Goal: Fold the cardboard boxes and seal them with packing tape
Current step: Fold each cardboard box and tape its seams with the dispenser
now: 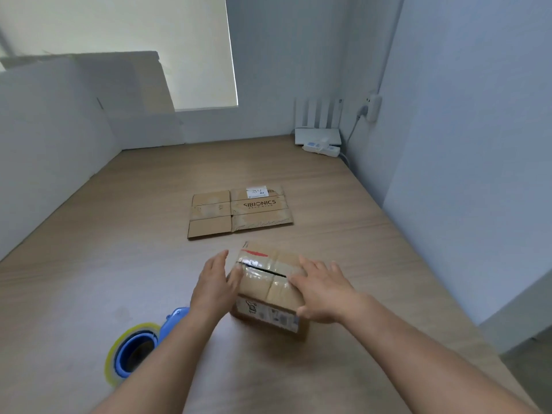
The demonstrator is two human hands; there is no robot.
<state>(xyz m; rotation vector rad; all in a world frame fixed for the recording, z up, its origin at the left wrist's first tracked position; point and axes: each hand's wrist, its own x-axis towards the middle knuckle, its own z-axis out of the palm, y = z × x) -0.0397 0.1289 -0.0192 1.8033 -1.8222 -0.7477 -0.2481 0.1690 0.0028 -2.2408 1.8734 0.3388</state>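
Note:
A small folded cardboard box stands on the wooden table in front of me, with clear tape across its top flaps and a dark gap along the seam. My left hand lies flat against the box's left side, fingers straight. My right hand rests on the box's right top edge, fingers spread, thumb on the near side. A flattened cardboard box printed SIBIONICS lies farther back. A blue tape dispenser with a roll of clear tape lies at the near left, partly behind my left forearm.
A white router and a power strip sit in the far right corner, a cable running to a wall plug. Large cardboard sheets lean along the left and back walls. A grey wall borders the table's right side.

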